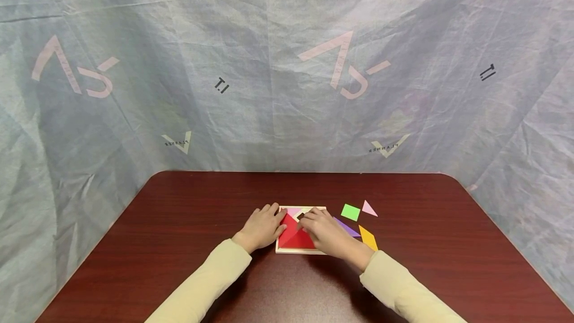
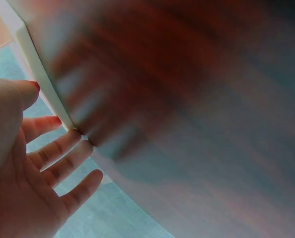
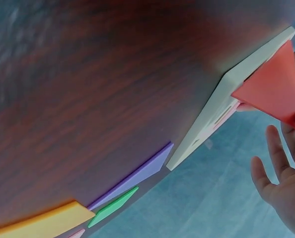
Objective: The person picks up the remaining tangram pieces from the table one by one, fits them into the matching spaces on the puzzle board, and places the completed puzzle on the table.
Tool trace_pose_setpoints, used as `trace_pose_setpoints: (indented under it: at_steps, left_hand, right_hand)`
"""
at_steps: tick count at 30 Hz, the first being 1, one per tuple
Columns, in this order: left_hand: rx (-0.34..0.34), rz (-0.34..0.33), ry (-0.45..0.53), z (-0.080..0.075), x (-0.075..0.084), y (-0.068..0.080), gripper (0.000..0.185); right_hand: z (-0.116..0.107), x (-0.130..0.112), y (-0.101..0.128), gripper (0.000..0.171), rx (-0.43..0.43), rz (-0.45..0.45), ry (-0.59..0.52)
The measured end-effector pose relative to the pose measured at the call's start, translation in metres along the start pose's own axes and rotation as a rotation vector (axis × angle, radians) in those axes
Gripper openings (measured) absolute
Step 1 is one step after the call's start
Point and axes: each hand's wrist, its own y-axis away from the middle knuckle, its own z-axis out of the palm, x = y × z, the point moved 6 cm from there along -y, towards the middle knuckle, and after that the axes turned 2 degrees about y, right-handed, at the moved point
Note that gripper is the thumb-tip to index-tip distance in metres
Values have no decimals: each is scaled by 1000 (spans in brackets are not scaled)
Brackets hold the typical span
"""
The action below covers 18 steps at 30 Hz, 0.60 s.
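Note:
A shallow square tangram tray [image 1: 298, 251] with a pale wooden rim lies on the table. My left hand [image 1: 262, 226] rests at its left side, fingers extended, fingertips right at the rim. My right hand [image 1: 329, 232] reaches over the tray's right part and pinches a red triangle [image 3: 271, 87]. In the right wrist view this triangle is tilted, its corner over the rim. Another red triangle [image 1: 288, 224] lies in the tray's left part, and a pink piece [image 1: 292, 211] shows at its top. The right hand hides much of the tray's right side.
Right of the tray lie a purple triangle [image 1: 349, 229], a green square [image 1: 351, 212], a small pink triangle [image 1: 368, 209] and a yellow parallelogram [image 1: 368, 238]. They rest on a dark red wooden table [image 1: 193, 213]. A grey printed cloth [image 1: 269, 113] hangs behind the table.

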Motion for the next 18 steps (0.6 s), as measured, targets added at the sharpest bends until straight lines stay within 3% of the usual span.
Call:
trace_pose_setpoints:
  at_steps: [18]
  left_hand:
    - [10,-3,6,0,1,0,44]
  right_hand:
    - [4,-1,-2,10,-20,18,-15]
